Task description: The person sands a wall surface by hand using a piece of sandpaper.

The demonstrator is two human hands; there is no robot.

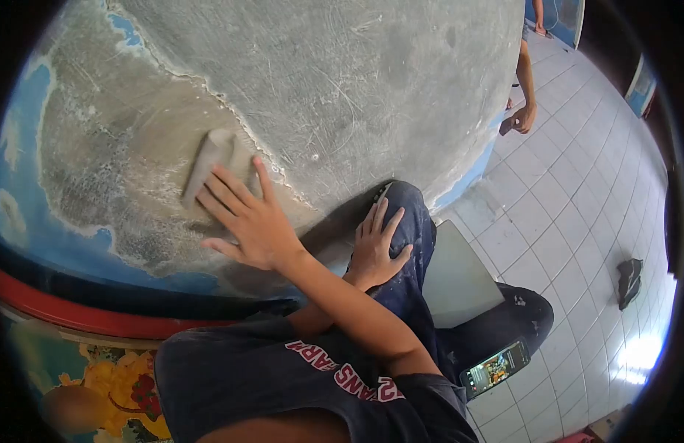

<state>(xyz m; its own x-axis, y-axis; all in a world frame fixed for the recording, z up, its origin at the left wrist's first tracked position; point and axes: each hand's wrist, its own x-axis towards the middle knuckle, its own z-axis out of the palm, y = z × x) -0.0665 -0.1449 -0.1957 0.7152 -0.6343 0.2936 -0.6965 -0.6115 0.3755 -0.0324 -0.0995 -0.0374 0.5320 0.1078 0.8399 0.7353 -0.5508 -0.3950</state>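
My right hand (250,221) lies against the rough grey wall (357,81), fingers spread and back of the hand showing. Its fingertips meet the lower right side of a curled grey piece (208,162), perhaps a sheet or pad; the exact contact under the fingers is hidden. My left hand (375,247) rests on my raised knee in dark, stained trousers (408,210), fingers apart and nothing visible in it. My right forearm crosses over the left one.
Blue paint (21,148) borders the bare wall patch, with a red band (76,310) below. A lit phone (495,369) lies on my leg. Another person's hand (523,119) shows at upper right. A dark object (629,283) lies on the tiled floor (556,184).
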